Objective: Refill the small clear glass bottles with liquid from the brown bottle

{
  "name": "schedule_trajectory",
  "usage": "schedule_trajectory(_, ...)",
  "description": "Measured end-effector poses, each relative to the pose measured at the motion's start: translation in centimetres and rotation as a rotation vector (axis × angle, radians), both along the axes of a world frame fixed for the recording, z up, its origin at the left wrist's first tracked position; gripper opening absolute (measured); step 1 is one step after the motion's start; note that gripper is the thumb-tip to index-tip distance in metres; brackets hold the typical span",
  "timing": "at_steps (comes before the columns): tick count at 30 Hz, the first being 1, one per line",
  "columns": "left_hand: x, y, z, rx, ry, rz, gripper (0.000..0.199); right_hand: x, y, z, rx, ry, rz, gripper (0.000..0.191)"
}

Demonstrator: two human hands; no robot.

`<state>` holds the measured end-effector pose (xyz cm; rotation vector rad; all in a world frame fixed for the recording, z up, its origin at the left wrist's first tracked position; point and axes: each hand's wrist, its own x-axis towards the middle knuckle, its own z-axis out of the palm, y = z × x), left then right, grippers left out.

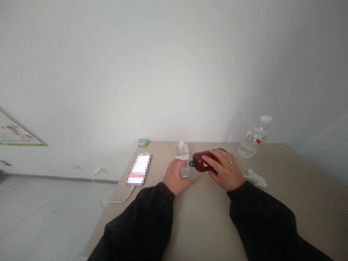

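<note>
My right hand [225, 170] is wrapped round a dark red-brown bottle [202, 161], which lies tilted nearly sideways with its uncapped mouth facing left. That mouth is just above and beside a small clear container [187, 172] on the table. My left hand [176, 177] holds the clear container between thumb and fingers, which hide its left side. Behind them stands a second clear bottle [182, 150] with a whitish top. Whether liquid is flowing from the brown bottle cannot be made out.
On the beige table [201, 224] a phone [139, 169] with a white cable [119, 201] lies left, near a green case [142, 142]. A capped water bottle [252, 139] stands back right; crumpled white tissue [256, 178] lies by my right wrist. A wall rises behind.
</note>
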<state>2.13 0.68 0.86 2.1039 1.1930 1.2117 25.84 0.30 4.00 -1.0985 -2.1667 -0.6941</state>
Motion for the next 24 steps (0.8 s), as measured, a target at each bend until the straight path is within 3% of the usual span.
schedule_trajectory(24, 0.1, 0.1, 0.0, 0.024, -0.002, 0.004, 0.051, 0.0, -0.1, 1.4, 0.05, -0.099, 0.01, 0.043)
